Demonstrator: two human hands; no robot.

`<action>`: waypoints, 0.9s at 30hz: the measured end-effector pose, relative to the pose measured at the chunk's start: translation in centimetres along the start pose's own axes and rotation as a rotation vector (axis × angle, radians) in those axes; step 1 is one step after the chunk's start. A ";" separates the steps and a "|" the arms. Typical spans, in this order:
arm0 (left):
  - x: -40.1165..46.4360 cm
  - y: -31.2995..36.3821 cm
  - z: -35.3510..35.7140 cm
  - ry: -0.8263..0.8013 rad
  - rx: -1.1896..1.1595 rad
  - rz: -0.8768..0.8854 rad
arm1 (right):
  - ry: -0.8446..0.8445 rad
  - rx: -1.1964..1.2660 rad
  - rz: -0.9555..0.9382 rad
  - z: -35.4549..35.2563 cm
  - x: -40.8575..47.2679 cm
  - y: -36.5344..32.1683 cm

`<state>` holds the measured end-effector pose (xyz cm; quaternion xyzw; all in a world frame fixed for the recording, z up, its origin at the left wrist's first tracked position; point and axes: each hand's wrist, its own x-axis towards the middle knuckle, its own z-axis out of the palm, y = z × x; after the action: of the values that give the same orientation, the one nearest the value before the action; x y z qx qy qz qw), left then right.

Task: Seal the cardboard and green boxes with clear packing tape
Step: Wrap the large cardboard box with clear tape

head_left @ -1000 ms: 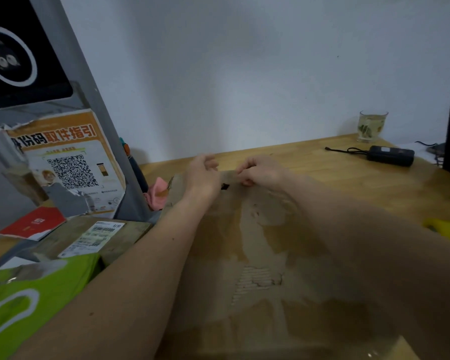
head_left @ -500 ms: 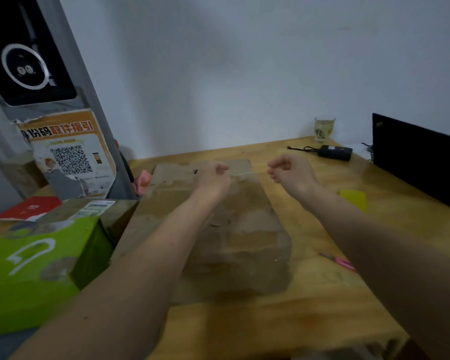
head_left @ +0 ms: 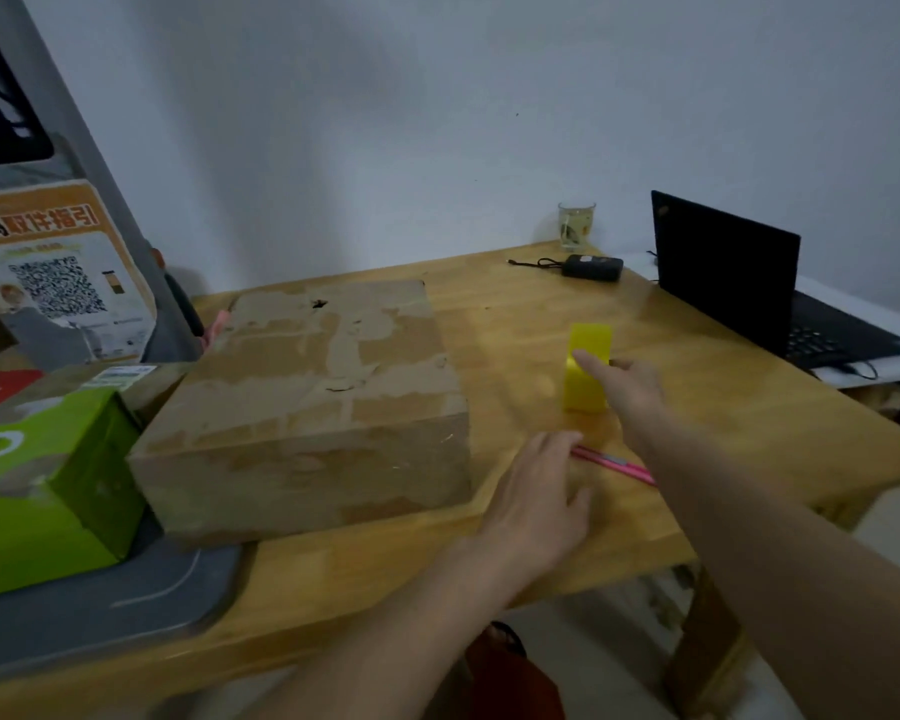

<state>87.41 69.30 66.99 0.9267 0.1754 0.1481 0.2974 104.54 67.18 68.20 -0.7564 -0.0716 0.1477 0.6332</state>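
The bench [head_left: 515, 314] carries everything here, and the biggest change on it is that both hands have come off the cardboard box [head_left: 313, 402], where a second ago they were pinching something together at its far edge. The box now lies closed and flat towards the left side of the bench, its top patchy with torn paper and shiny strips; whether clear tape already covers its seam I cannot tell. Its contents are hidden. Just beside its left side, on a grey mat [head_left: 100, 615] at the front left corner, sits the green box [head_left: 37, 491], also closed, nothing of its inside showing.

A black laptop [head_left: 739, 283] stands open at the right edge. At the back right corner is a glass [head_left: 576, 226] holding a pale drink with something floating in it, and near it a small black device [head_left: 593, 266] with a cord.

The right hand [head_left: 627, 387] has reached to a yellow dispenser-like object [head_left: 585, 371] right of the cardboard box; its fingers touch the block, but whether they grip it I cannot tell. The left hand [head_left: 536, 501] hovers flat, fingers relaxed and holding nothing, near the front edge, just at the tip of a pink pen-like tool [head_left: 614, 464]. My guess is the person is fetching tape or a cutter for the next strip.
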 end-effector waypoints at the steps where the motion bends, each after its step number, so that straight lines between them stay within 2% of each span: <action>1: -0.3 -0.5 0.4 -0.010 0.008 -0.032 | -0.091 0.050 0.005 0.1 -0.1 0.5; 3: -0.9 -1.3 0.8 -0.012 -0.005 -0.082 | -0.172 0.096 -0.021 0.2 -0.1 1.2; 7: -1.2 -1.8 0.9 0.002 -0.033 -0.178 | -0.220 0.185 -0.144 -0.1 0.0 1.0; 10: -1.0 -1.7 0.6 0.027 -0.079 -0.228 | -0.295 0.174 -0.187 -0.6 -1.1 0.7; 14: -0.1 -0.8 0.3 0.120 -0.172 -0.281 | -0.333 0.198 -0.213 -1.5 -2.2 0.8; 17: 0.5 0.2 -0.4 0.181 -0.225 -0.320 | -0.356 0.265 -0.277 -2.6 -3.7 -1.8; 20: 0.9 1.7 -1.8 0.260 -0.325 -0.321 | -0.475 0.350 -0.334 -4.2 -5.9 -6.0; 22: 0.8 2.6 -2.8 0.303 -0.499 -0.322 | -0.567 0.435 -0.300 -5.1 -7.3 -7.4; 24: 0.3 2.9 -3.5 0.332 -0.795 -0.334 | -0.630 0.497 -0.234 -5.3 -8.7 -7.5; 27: -0.7 2.3 -3.5 0.311 -1.143 -0.299 | -0.681 0.567 -0.141 -4.7 -10.5 -6.0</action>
<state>85.96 68.97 71.01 0.5535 0.2377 0.3088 0.7360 96.54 60.80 76.22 -0.4545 -0.2838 0.3585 0.7644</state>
